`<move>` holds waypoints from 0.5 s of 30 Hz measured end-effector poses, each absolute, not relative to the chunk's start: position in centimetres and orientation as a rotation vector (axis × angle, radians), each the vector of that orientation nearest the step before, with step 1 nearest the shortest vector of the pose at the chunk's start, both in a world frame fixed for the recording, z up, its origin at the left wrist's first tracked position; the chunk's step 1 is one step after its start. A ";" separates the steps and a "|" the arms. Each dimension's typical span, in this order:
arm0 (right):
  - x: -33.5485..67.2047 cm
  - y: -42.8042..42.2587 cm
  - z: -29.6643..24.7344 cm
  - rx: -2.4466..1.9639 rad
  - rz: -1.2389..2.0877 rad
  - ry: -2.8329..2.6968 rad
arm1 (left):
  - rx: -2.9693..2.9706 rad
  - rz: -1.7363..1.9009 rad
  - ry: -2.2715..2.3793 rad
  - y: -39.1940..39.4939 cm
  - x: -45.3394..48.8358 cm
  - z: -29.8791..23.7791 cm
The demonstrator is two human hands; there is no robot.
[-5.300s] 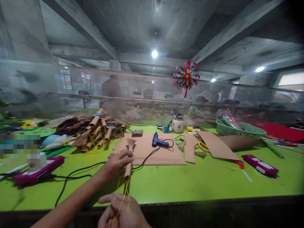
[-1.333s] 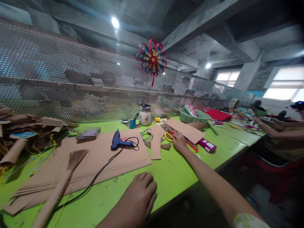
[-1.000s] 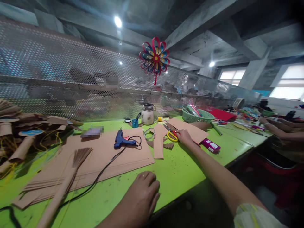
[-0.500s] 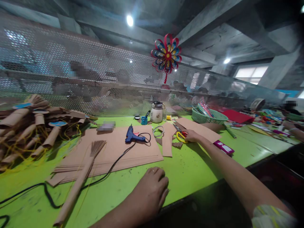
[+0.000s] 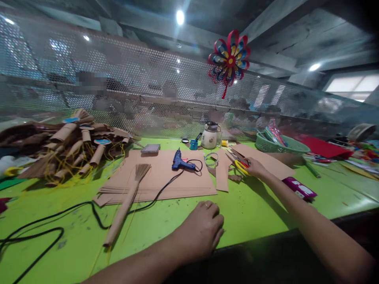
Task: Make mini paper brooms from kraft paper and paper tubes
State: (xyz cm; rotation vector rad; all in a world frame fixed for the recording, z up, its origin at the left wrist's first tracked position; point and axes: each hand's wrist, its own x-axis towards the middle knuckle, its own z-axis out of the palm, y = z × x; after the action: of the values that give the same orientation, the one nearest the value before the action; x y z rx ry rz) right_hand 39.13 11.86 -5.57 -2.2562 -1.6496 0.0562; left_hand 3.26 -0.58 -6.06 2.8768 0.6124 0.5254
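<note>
Near the front edge of the green table (image 5: 251, 215), the left hand (image 5: 201, 228) sits with fingers curled; I can't tell whether anything is beneath them. From there, at one o'clock, the right hand (image 5: 256, 167) grips the yellow-handled scissors (image 5: 241, 167). At eleven o'clock a blue glue gun (image 5: 181, 163) lies on brown paper sheets (image 5: 160, 169); at nine, a paper broom (image 5: 124, 209), its bristles over the sheets.
</note>
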 end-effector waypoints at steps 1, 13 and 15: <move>38.9 11.4 -5.8 -2.233 0.054 -1.650 | 2.878 0.527 0.610 -0.6 3.3 -6.1; 35.7 8.0 -8.4 -2.104 0.011 -1.691 | 2.908 0.536 0.592 -0.6 3.4 -6.1; 35.3 7.6 -8.5 -2.095 -0.001 -1.687 | 2.907 0.530 0.597 -0.6 3.4 -6.1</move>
State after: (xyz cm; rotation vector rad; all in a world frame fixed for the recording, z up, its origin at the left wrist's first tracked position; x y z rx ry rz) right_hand 35.32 7.60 -8.48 -2.0946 -1.6873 -0.0013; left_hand 3.36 -0.56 -6.07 2.9073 0.5973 0.5302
